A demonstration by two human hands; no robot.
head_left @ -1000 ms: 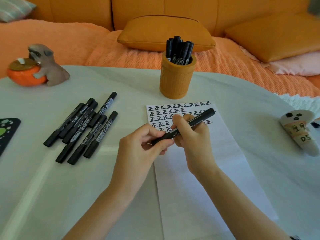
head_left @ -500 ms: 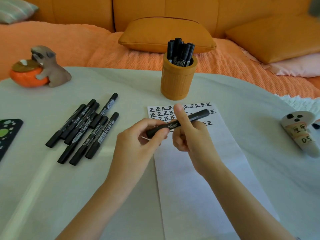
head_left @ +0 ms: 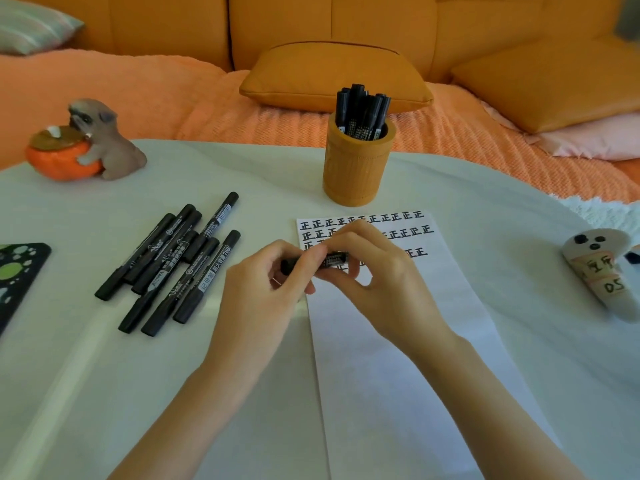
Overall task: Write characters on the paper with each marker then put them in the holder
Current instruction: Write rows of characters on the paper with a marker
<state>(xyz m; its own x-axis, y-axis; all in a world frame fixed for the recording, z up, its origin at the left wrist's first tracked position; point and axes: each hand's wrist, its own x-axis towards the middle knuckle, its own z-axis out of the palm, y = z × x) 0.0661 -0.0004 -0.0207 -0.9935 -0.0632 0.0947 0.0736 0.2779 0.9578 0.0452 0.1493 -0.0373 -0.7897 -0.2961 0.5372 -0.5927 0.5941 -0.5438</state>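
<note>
Both hands hold one black marker (head_left: pixel 332 260) level above the top of the white paper (head_left: pixel 398 358). My left hand (head_left: pixel 270 289) pinches its left end, and my right hand (head_left: pixel 377 285) curls its fingers over the rest, hiding most of the barrel. Rows of black characters (head_left: pixel 408 223) fill the paper's top, partly covered by my hands. The orange holder (head_left: pixel 356 168) stands behind the paper with several black markers (head_left: pixel 362 112) upright in it. Several more black markers (head_left: pixel 173 265) lie in a loose pile on the table to the left.
A dog figurine with an orange pot (head_left: pixel 86 143) sits at the far left. A dark patterned object (head_left: pixel 17 271) lies at the left edge. A white ghost-like figure (head_left: pixel 602 271) lies at the right. An orange sofa with cushions (head_left: pixel 332 74) runs behind the table.
The marker has turned from slanted to level, and my right hand has slid over the barrel toward my left hand. Both hands now sit closer together on it.
</note>
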